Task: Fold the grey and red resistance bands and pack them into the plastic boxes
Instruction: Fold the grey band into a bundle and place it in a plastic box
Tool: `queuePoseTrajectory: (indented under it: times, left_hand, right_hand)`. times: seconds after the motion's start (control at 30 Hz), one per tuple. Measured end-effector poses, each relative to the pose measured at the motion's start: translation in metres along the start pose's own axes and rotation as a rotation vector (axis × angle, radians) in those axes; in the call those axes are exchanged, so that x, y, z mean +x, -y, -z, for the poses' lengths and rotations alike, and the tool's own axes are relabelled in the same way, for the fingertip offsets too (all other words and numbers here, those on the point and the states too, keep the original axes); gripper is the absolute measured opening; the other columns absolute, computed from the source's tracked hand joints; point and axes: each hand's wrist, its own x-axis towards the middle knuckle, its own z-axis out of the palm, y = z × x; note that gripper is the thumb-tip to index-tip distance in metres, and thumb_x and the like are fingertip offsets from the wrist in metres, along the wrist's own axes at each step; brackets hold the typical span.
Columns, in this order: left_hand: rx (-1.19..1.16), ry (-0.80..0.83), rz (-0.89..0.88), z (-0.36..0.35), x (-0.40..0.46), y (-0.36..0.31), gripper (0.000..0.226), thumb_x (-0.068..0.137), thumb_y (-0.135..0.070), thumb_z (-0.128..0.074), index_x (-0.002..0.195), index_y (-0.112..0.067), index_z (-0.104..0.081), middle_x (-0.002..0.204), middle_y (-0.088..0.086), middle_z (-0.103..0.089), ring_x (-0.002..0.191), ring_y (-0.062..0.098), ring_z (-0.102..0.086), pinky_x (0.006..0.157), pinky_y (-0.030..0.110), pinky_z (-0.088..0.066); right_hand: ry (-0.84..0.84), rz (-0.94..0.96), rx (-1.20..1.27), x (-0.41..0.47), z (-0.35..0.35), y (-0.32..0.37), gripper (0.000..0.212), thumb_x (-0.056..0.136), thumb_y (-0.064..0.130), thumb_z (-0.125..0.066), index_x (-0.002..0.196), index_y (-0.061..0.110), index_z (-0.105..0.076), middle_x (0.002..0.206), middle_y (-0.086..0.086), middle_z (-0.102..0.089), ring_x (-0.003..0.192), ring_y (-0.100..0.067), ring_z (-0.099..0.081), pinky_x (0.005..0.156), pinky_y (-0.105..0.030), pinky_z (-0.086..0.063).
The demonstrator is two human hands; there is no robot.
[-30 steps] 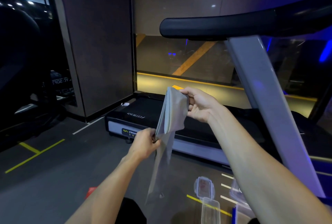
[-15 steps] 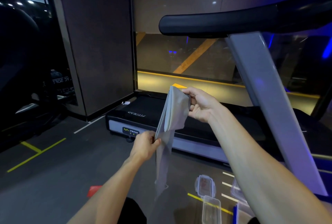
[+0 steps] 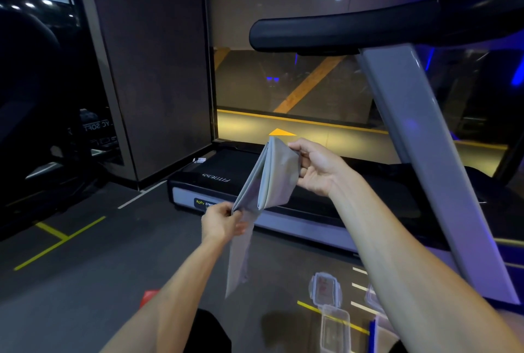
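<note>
I hold the grey resistance band (image 3: 276, 175) up in front of me, partly folded into layers. My right hand (image 3: 317, 167) pinches the top of the fold, and my left hand (image 3: 221, 222) pinches its lower corner. A loose grey tail hangs down below my left hand. A corner of the red band (image 3: 149, 296) shows on the floor beside my left forearm. A clear plastic box (image 3: 334, 330) and its lid (image 3: 325, 289) lie on the floor at the lower right. Another clear box (image 3: 373, 297) is partly hidden behind my right arm.
A treadmill stands ahead, its deck (image 3: 283, 188) low on the floor, its grey upright (image 3: 419, 148) and black handrail (image 3: 354, 31) at the right. Yellow lines (image 3: 56, 242) mark the dark floor. A dark wall panel (image 3: 153, 69) rises at the left.
The hanging tail has become shorter as more of the band gathered into the fold. My left hand shifted a little to the right along the band, while my right hand stayed at the top.
</note>
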Motion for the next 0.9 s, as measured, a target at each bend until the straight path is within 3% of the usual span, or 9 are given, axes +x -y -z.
queuePoseTrajectory:
  times: [0.2, 0.27, 0.33, 0.47, 0.53, 0.73, 0.9]
  left_hand:
    - [0.067, -0.064, -0.102, 0.011, 0.017, 0.01, 0.025, 0.086, 0.0, -0.07, 0.081, -0.023, -0.076, 0.077, -0.009, -0.076, 0.082, 0.01, -0.072, 0.079, 0.027, -0.056]
    - [0.026, -0.029, -0.119, 0.015, 0.02, 0.01, 0.028, 0.086, 0.005, -0.067, 0.093, -0.02, -0.076, 0.092, -0.006, -0.077, 0.091, 0.01, -0.071, 0.085, 0.025, -0.055]
    - [-0.031, 0.002, -0.108, 0.02, 0.022, 0.011, 0.034, 0.088, 0.01, -0.057, 0.105, -0.013, -0.075, 0.102, 0.0, -0.076, 0.095, 0.011, -0.071, 0.087, 0.027, -0.056]
    - [-0.225, -0.01, -0.064, 0.023, 0.023, 0.013, 0.032, 0.095, 0.007, -0.048, 0.104, -0.009, -0.075, 0.106, 0.003, -0.077, 0.104, 0.013, -0.071, 0.09, 0.031, -0.056]
    - [-0.17, 0.017, -0.147, 0.022, 0.021, 0.012, 0.031, 0.096, 0.008, -0.052, 0.105, -0.012, -0.074, 0.104, -0.002, -0.078, 0.103, 0.009, -0.072, 0.088, 0.028, -0.055]
    - [0.012, 0.236, -0.404, 0.006, -0.002, 0.009, 0.037, 0.091, 0.022, -0.051, 0.107, -0.004, -0.072, 0.106, 0.001, -0.078, 0.108, 0.011, -0.072, 0.097, 0.021, -0.053]
    - [0.009, 0.332, -0.477, 0.004, -0.017, 0.005, 0.035, 0.092, 0.02, -0.052, 0.11, -0.004, -0.071, 0.108, 0.005, -0.077, 0.108, 0.014, -0.072, 0.097, 0.024, -0.054]
  right_hand:
    - [0.002, -0.038, 0.013, -0.014, 0.02, -0.02, 0.01, 0.089, 0.015, -0.073, 0.097, 0.014, -0.068, 0.079, -0.005, -0.071, 0.079, -0.018, -0.068, 0.067, -0.033, -0.06]
    - [0.001, -0.09, 0.0, -0.019, 0.032, -0.038, 0.002, 0.089, 0.015, -0.072, 0.089, 0.014, -0.07, 0.077, -0.004, -0.07, 0.074, -0.018, -0.066, 0.07, -0.035, -0.058]
    - [-0.024, -0.17, -0.002, -0.022, 0.044, -0.062, 0.009, 0.09, 0.014, -0.07, 0.081, 0.015, -0.07, 0.07, -0.003, -0.068, 0.064, -0.015, -0.066, 0.067, -0.034, -0.055]
    - [-0.097, -0.317, -0.058, -0.023, 0.065, -0.122, 0.014, 0.09, 0.014, -0.068, 0.077, 0.015, -0.07, 0.059, 0.0, -0.064, 0.048, -0.012, -0.059, 0.058, -0.028, -0.051]
    - [-0.105, -0.364, -0.118, -0.022, 0.07, -0.146, 0.014, 0.09, 0.013, -0.068, 0.076, 0.015, -0.071, 0.054, 0.002, -0.057, 0.043, -0.011, -0.053, 0.055, -0.026, -0.049]
    - [-0.079, -0.336, -0.15, -0.003, 0.042, -0.147, 0.005, 0.089, 0.013, -0.069, 0.089, 0.012, -0.074, 0.062, 0.0, -0.068, 0.052, -0.013, -0.063, 0.055, -0.027, -0.053]
    - [-0.091, -0.262, -0.163, 0.011, 0.022, -0.125, 0.005, 0.09, 0.015, -0.068, 0.094, 0.013, -0.071, 0.066, 0.0, -0.071, 0.059, -0.015, -0.065, 0.057, -0.026, -0.054]
